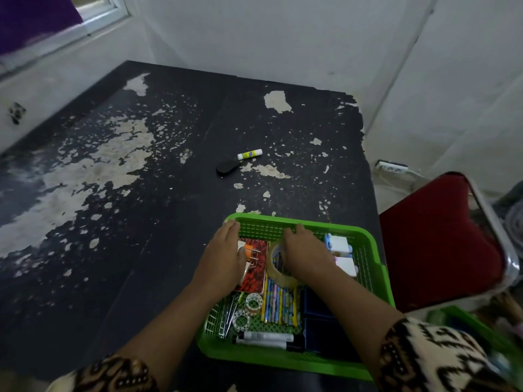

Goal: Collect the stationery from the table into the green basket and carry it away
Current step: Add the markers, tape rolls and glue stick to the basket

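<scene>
The green basket (373, 250) stands on the near right part of the worn black table (141, 193). It holds a red notebook (256, 271), a large clear tape roll (278, 271), two small tape rolls (247, 309), several patterned pencils (280, 304), markers (268, 339), white erasers (342, 250) and dark blue boxes (319, 321). My left hand (223, 258) lies over the notebook with its fingers stretched toward the basket's far left rim. My right hand (305, 253) lies flat over the large tape roll. A glue stick (249, 154) and a black oval object (226, 167) lie on the table beyond the basket.
A red cushioned chair (441, 239) stands right of the table. A white power strip (392, 166) lies on the floor by the wall. A second green basket edge (478, 326) shows at lower right. White walls close the table's far and left sides.
</scene>
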Demonstrator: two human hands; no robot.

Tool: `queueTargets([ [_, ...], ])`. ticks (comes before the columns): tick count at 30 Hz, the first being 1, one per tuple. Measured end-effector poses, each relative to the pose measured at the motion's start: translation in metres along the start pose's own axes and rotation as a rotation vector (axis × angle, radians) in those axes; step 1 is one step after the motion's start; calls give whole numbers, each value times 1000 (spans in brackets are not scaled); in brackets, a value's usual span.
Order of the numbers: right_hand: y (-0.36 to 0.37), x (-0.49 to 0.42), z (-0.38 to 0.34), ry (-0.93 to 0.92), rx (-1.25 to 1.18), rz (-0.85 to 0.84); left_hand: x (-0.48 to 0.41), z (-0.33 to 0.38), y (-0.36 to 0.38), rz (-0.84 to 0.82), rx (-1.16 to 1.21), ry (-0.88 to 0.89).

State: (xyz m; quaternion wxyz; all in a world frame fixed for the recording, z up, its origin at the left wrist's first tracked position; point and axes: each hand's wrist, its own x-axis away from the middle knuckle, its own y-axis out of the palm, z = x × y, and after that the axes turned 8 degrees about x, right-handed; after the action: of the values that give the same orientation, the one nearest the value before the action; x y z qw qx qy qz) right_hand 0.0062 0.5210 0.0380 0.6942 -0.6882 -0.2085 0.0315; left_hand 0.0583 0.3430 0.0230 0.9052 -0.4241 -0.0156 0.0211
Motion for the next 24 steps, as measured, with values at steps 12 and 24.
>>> queueTargets([
  [12,-23,-57,8,-40,-289,308,-60,-4,-21,89,-62,-7],
  [24,-2,-192,-2,-22,-329,-75,-200,-69,-22,37,45,-196],
])
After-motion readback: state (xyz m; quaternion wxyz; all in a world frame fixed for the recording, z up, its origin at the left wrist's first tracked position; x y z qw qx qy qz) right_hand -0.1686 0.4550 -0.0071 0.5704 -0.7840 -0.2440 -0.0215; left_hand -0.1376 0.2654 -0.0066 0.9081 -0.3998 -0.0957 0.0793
